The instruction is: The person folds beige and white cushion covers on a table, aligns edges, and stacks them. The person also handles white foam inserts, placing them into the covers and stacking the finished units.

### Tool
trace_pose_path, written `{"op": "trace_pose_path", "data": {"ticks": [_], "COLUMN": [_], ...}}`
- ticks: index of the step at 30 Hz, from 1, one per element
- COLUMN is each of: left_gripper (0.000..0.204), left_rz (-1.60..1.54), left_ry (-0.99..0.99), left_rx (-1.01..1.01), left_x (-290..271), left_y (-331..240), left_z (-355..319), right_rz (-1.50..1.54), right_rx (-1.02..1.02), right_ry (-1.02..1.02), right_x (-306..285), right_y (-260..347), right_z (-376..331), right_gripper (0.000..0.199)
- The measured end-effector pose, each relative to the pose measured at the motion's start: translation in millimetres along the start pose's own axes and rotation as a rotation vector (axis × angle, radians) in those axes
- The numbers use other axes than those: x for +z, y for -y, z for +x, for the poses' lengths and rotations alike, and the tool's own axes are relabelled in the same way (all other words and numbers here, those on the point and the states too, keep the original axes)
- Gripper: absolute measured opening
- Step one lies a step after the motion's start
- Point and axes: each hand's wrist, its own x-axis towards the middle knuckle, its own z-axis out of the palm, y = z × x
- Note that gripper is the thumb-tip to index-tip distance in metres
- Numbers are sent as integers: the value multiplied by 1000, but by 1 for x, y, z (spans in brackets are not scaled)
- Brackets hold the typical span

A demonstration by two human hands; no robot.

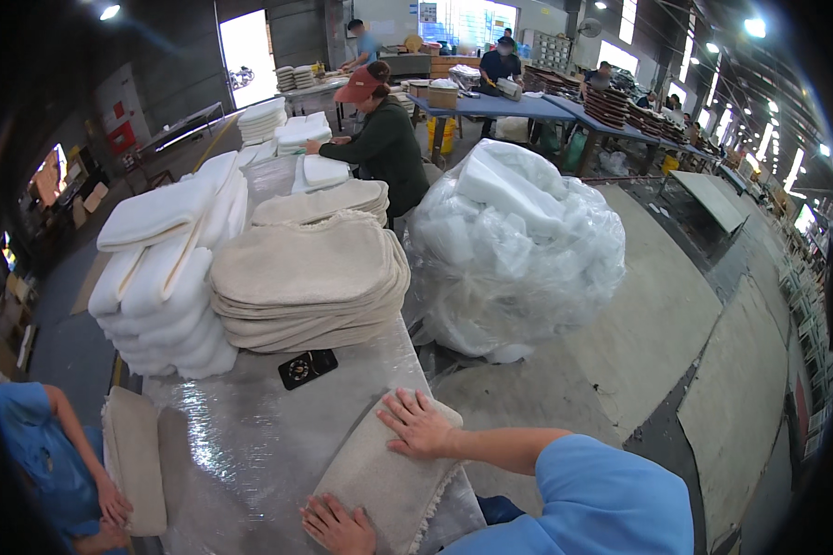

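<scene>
A beige fabric cushion cover (389, 472) with a fringed edge lies flat on the plastic-covered table in front of me. My right hand (418, 424) rests palm down on its far end, fingers spread. Down at the near left edge of the cover, my left hand (339, 529) is also laid flat with its fingers apart. Neither hand grips anything. Farther up the table stands a stack of similar beige covers (296, 264), and a black phone with a patterned face (307, 368) lies just in front of it.
Folded white padding (162, 217) is piled left of the covers. A large clear plastic bag (518, 259) of white filling stands right of the table (213, 453). At left, a co-worker's hands (113, 509) touch another beige cover (134, 462). A person in a cap (389, 148) works beyond.
</scene>
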Motion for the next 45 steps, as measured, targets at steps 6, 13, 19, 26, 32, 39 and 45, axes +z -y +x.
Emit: {"op": "trace_pose_path", "data": {"ticks": [6,13,19,26,32,39,45], "left_gripper": [71,65,81,78,88,87,87], "left_rz": [-114,-488,-329,-245,-266,-288,-359], "left_ry": [6,299,102,95,250,407,245], "left_rx": [13,25,423,513,496,469,472], "left_x": [0,10,25,18,20,12,16], "left_y": [0,-24,-66,-73,-73,-79,-63], "left_z": [-1,79,41,15,10,13,5], "right_rz": [88,414,592,203,163,48,63], "right_rx": [-215,-467,-54,20,-65,269,283], "right_ry": [112,195,19,-98,-41,-129,-83], "right_x": [16,37,6,33,40,8,10], "right_y": [59,119,39,59,45,-15,-20], "right_z": [-34,-93,-41,32,15,-23,-22], "right_gripper": [80,59,42,56,66,73,73]}}
